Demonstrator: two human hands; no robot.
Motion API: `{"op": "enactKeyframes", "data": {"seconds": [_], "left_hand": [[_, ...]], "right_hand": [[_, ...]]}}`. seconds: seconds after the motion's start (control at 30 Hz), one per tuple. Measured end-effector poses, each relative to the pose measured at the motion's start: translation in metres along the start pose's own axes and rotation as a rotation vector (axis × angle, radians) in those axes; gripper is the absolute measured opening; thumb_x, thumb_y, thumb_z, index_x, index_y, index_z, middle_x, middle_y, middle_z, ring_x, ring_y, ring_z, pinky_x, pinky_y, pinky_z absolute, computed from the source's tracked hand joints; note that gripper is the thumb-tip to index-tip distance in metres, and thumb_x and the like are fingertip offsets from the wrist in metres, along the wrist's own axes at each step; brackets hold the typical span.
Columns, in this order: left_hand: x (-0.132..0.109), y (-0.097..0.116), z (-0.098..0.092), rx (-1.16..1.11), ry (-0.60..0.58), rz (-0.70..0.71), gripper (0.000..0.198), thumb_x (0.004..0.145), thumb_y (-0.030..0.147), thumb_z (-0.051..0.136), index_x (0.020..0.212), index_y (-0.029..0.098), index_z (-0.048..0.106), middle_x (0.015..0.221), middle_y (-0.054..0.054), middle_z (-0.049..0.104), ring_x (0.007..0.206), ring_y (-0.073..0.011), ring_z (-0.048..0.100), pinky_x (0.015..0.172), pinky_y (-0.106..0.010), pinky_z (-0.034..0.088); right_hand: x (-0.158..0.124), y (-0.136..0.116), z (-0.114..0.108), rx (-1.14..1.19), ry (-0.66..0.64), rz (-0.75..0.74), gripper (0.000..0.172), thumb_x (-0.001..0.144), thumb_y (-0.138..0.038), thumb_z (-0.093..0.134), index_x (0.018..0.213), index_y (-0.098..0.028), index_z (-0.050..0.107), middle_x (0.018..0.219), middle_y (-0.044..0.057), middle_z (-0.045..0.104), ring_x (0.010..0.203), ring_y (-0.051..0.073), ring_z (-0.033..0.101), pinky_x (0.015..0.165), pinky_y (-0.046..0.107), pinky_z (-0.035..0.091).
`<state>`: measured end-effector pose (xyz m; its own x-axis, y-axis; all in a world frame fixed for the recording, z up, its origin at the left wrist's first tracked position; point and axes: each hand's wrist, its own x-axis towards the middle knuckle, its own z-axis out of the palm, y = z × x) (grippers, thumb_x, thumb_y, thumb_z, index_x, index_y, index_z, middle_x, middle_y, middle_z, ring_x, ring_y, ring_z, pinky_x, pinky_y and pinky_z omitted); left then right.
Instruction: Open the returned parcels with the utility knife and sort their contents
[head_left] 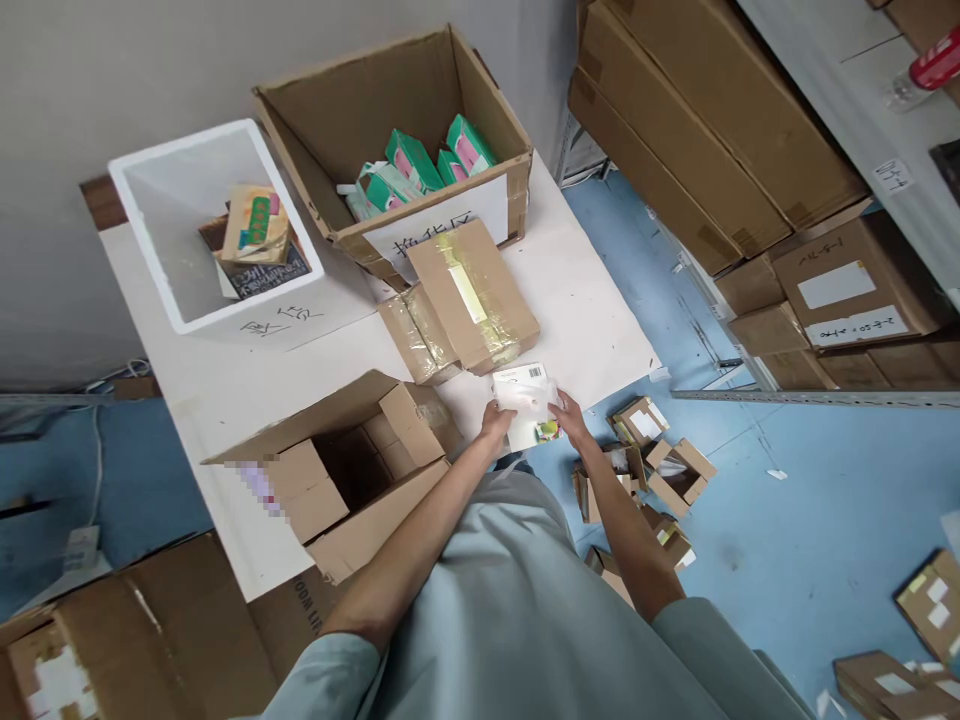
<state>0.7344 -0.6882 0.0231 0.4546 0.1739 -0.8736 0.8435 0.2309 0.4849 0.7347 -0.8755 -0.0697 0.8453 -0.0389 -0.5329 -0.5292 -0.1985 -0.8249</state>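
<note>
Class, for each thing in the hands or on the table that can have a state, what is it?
Left hand: gripping the white packet at left.
Right hand: gripping it at right.
White packet: held between both hands.
Near carton: open, flaps spread.
Foam box: lidless, holding packages.
Large carton: open-topped, holding green boxes.
Upper carton: taped, closed, overlapping the lower carton.
Purple item: too blurred to tell.

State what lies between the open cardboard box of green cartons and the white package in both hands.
A yellow-taped brown cardboard parcel, with a second taped parcel at its left; the head view shows both.
</note>
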Motion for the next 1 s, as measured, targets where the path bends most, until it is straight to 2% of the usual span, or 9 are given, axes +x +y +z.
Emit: {"op": "enactKeyframes", "data": {"seconds": [0.13, 0.27, 0.33, 0.4, 0.5, 0.53, 0.63, 0.77, 1.0], "left_hand": [[-0.041, 0.002, -0.027, -0.063, -0.110, 0.023, 0.067, 0.076, 0.023, 0.087, 0.140, 0.020, 0.067, 0.164, -0.021, 0.061, 0.152, -0.0324, 0.061, 0.122, -0.043, 0.051], [-0.111, 0.012, -0.110, -0.091, -0.421, 0.305, 0.061, 0.084, 0.043, 0.090, 0.141, 0.028, 0.074, 0.159, -0.015, 0.068, 0.140, -0.0341, 0.070, 0.121, -0.048, 0.055], [-0.137, 0.011, -0.167, -0.018, -0.240, 0.491, 0.060, 0.093, 0.053, 0.083, 0.148, 0.031, 0.071, 0.157, -0.013, 0.069, 0.139, -0.0336, 0.071, 0.121, -0.049, 0.055], [-0.147, -0.002, -0.225, 0.046, 0.144, 0.601, 0.058, 0.097, 0.059, 0.075, 0.147, 0.030, 0.070, 0.152, -0.013, 0.071, 0.142, -0.0332, 0.068, 0.121, -0.049, 0.056], [-0.134, -0.045, -0.297, 0.196, 0.679, 0.610, 0.070, 0.096, 0.061, 0.072, 0.154, 0.022, 0.062, 0.165, -0.018, 0.060, 0.156, -0.0366, 0.055, 0.129, -0.054, 0.047], [-0.126, -0.064, -0.315, 0.236, 0.747, 0.554, 0.079, 0.092, 0.063, 0.074, 0.157, 0.020, 0.058, 0.168, -0.021, 0.056, 0.158, -0.0391, 0.052, 0.130, -0.057, 0.046], [-0.106, -0.115, -0.348, 0.117, 0.560, 0.376, 0.089, 0.087, 0.070, 0.073, 0.157, 0.017, 0.058, 0.157, -0.023, 0.065, 0.143, -0.0397, 0.066, 0.118, -0.053, 0.057], [-0.096, -0.147, -0.368, 0.009, 0.462, 0.359, 0.089, 0.091, 0.073, 0.065, 0.160, 0.017, 0.058, 0.150, -0.022, 0.072, 0.131, -0.0358, 0.074, 0.108, -0.047, 0.062], [-0.061, -0.092, -0.441, 0.042, 0.468, 0.524, 0.068, 0.099, 0.049, 0.061, 0.160, 0.020, 0.062, 0.156, -0.017, 0.069, 0.134, -0.0308, 0.072, 0.114, -0.044, 0.057]], "right_hand": [[-0.006, -0.009, 0.003, -0.126, 0.007, -0.053, 0.104, 0.079, -0.076, 0.074, 0.158, -0.010, 0.059, 0.168, 0.024, 0.057, 0.158, 0.040, 0.053, 0.133, 0.064, 0.036], [-0.034, -0.034, 0.013, -0.382, 0.042, -0.275, 0.098, 0.093, -0.078, 0.068, 0.167, -0.016, 0.053, 0.179, 0.021, 0.043, 0.171, 0.039, 0.033, 0.138, 0.067, 0.026], [-0.053, -0.050, 0.027, -0.445, -0.009, -0.355, 0.091, 0.098, -0.078, 0.065, 0.168, -0.021, 0.053, 0.179, 0.018, 0.045, 0.171, 0.039, 0.034, 0.137, 0.068, 0.028], [-0.074, -0.065, 0.046, -0.470, -0.105, -0.400, 0.088, 0.100, -0.077, 0.064, 0.168, -0.023, 0.054, 0.177, 0.017, 0.047, 0.170, 0.038, 0.036, 0.137, 0.066, 0.032], [-0.103, -0.079, 0.086, -0.412, -0.326, -0.335, 0.088, 0.102, -0.077, 0.063, 0.172, -0.024, 0.050, 0.174, 0.017, 0.052, 0.160, 0.037, 0.052, 0.128, 0.060, 0.049], [-0.111, -0.082, 0.100, -0.383, -0.411, -0.278, 0.088, 0.103, -0.076, 0.062, 0.173, -0.025, 0.048, 0.172, 0.017, 0.054, 0.153, 0.036, 0.061, 0.122, 0.057, 0.055], [-0.128, -0.082, 0.140, -0.373, -0.568, -0.180, 0.084, 0.105, -0.073, 0.061, 0.176, -0.030, 0.044, 0.167, 0.014, 0.061, 0.135, 0.033, 0.075, 0.116, 0.055, 0.061], [-0.131, -0.086, 0.181, -0.465, -0.522, -0.305, 0.085, 0.106, -0.069, 0.061, 0.177, -0.028, 0.041, 0.172, 0.011, 0.057, 0.152, 0.033, 0.062, 0.131, 0.058, 0.045], [-0.096, -0.131, 0.271, -0.438, -0.483, -0.425, 0.097, 0.101, -0.075, 0.064, 0.178, -0.021, 0.038, 0.175, 0.011, 0.052, 0.167, 0.029, 0.043, 0.139, 0.052, 0.031]]}}
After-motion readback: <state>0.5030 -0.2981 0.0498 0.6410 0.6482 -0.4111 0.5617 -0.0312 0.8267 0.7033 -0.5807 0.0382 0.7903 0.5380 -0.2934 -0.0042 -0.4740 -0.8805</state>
